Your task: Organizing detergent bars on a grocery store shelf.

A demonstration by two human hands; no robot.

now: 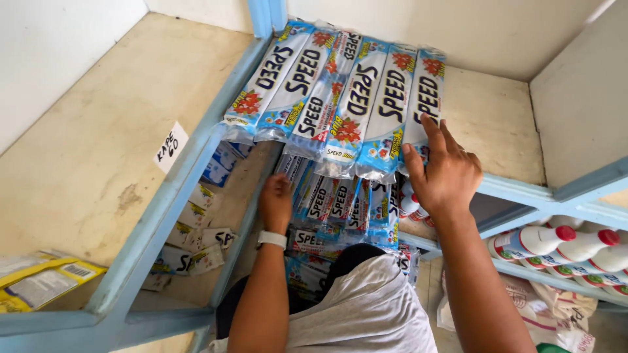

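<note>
Long blue-and-white packets [347,91] in a row on upper shelf [497,117], overhanging edge. Right hand [441,171] flat on rightmost packet, fingers spread open. Left hand [276,201] (white wristband) below, on lower packets [340,202]; fingers hidden, grip unclear. Red-capped bottles [562,245] right.

One view only: head-worn camera, looking steeply down and forward from close range onto a pale blue shelf frame [163,209] in a room corner. Both forearms enter from the lower edge. No second view shares the scene.
</note>
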